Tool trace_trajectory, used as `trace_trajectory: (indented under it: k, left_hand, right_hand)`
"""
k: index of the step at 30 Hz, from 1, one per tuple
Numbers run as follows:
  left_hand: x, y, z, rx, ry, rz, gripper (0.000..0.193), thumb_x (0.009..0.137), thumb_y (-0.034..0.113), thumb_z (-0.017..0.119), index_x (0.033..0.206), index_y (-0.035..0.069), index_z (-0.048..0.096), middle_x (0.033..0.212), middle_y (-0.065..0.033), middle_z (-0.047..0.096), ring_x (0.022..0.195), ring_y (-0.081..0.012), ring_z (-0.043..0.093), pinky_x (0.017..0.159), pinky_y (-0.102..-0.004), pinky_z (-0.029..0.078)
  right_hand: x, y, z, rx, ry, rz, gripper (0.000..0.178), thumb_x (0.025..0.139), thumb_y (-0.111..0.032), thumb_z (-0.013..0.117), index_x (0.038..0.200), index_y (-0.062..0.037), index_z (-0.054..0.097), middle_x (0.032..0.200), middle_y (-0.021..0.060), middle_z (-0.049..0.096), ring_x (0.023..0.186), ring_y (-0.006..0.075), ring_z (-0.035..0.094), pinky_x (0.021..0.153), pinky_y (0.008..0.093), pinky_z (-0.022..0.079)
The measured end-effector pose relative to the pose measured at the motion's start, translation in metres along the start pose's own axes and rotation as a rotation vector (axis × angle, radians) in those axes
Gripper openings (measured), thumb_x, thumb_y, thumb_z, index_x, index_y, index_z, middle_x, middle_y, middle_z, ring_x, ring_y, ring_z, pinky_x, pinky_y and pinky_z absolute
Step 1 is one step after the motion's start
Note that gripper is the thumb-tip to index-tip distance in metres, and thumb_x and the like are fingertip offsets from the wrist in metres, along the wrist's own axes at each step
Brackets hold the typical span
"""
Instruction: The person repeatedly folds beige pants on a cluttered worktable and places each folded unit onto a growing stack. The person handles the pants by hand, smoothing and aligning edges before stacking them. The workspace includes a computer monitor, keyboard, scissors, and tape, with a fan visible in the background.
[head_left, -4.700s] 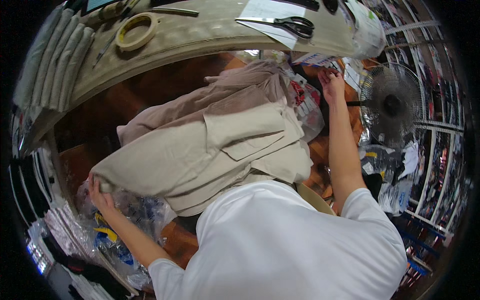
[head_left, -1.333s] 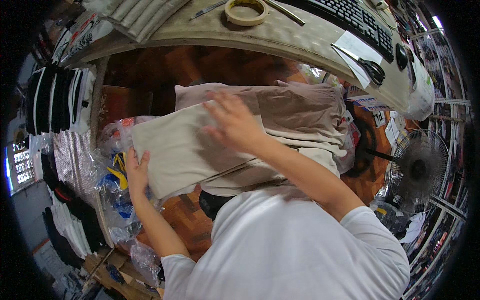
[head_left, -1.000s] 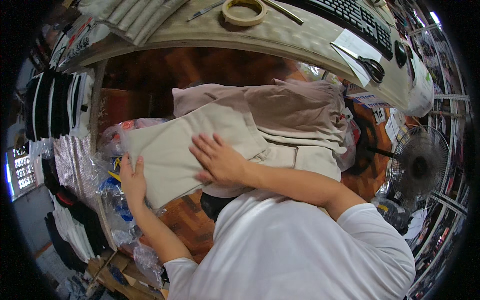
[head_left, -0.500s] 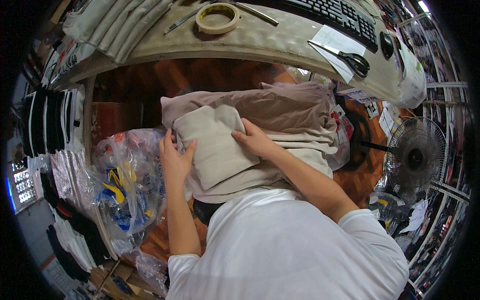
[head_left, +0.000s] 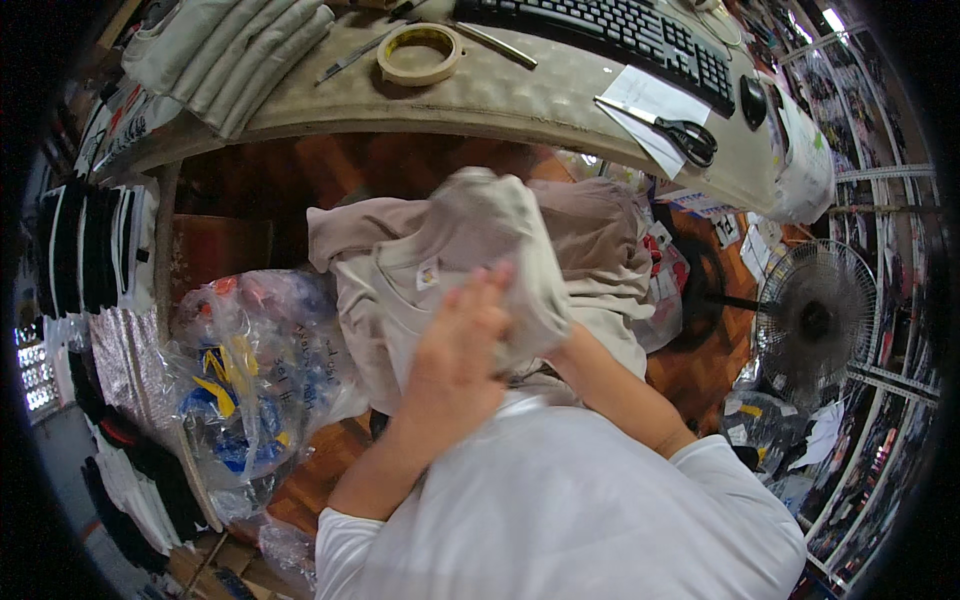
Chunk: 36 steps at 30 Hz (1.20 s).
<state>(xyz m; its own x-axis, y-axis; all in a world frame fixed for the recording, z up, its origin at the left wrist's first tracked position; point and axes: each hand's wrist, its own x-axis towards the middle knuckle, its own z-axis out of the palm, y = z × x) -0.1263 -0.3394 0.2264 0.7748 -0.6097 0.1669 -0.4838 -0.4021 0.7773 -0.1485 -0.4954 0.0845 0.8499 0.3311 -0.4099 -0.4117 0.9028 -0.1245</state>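
"Where is the folded beige garment?"

"Held up over the person's lap, short of the near edge of the surface. It stands tilted, with its thick layered side toward the right."

"And the hands?"

"The left hand lies flat against it, fingers straight and close together, gripping nothing that I can see. That hand is blurred."

"The right hand?"

"It comes in at the garment's lower right. Most of it is hidden behind the cloth, so I cannot tell how its fingers stand."

"What lies underneath?"

"A pale beige shirt, spread loosely, its neckline and small neck label showing on the left. Mauve cloth shows beyond it, nearer the surface."

"What is on the surface itself?"

"A roll of tape near the near edge, left of the middle. Scissors rest on white paper by the near edge, toward the right end. A black keyboard lies behind the paper, and a black mouse sits close to the right end. Folded grey cloths are piled at the left end."
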Motion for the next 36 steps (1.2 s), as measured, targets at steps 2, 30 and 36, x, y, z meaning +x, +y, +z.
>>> trace_trajectory:
  k: [2, 30, 36]
  left_hand:
    - [0.004, 0.01, 0.026, 0.177, -0.04, 0.072, 0.04, 0.066, -0.001, 0.062, 0.102, 0.001, 0.046, 0.137, -0.0228, 0.041, 0.126, -0.0401, 0.04, 0.103, -0.0468, 0.034]
    - [0.128, -0.004, -0.267, 0.169, 1.14, 0.309, 0.09, 0.068, 0.019, 0.081, 0.137, -0.002, 0.028, 0.134, -0.0189, 0.041, 0.121, -0.0297, 0.044, 0.102, -0.0404, 0.034]
    - [0.213, -0.145, -0.377, 0.169, 1.189, 0.009, 0.086, 0.064, 0.017, 0.08, 0.134, -0.001, 0.033, 0.131, -0.0184, 0.045, 0.118, -0.0308, 0.047, 0.097, -0.038, 0.039]
  right_hand:
    - [-0.009, -0.001, 0.009, 0.145, -0.043, 0.023, 0.049, 0.094, -0.027, 0.051, 0.134, -0.0038, 0.037, 0.121, 0.0108, 0.054, 0.105, 0.0198, 0.055, 0.091, 0.0309, 0.047]
    - [-0.05, -0.1, 0.171, -0.365, -0.821, -0.346, 0.081, 0.088, -0.069, 0.026, 0.149, -0.0194, 0.006, 0.15, 0.0224, 0.013, 0.135, 0.0425, 0.024, 0.107, 0.0581, 0.021]
    - [-0.087, -0.11, 0.11, -0.366, -0.498, -0.521, 0.076, 0.09, -0.065, 0.028, 0.146, -0.0148, 0.021, 0.145, 0.0257, 0.026, 0.131, 0.0429, 0.031, 0.105, 0.0544, 0.028]
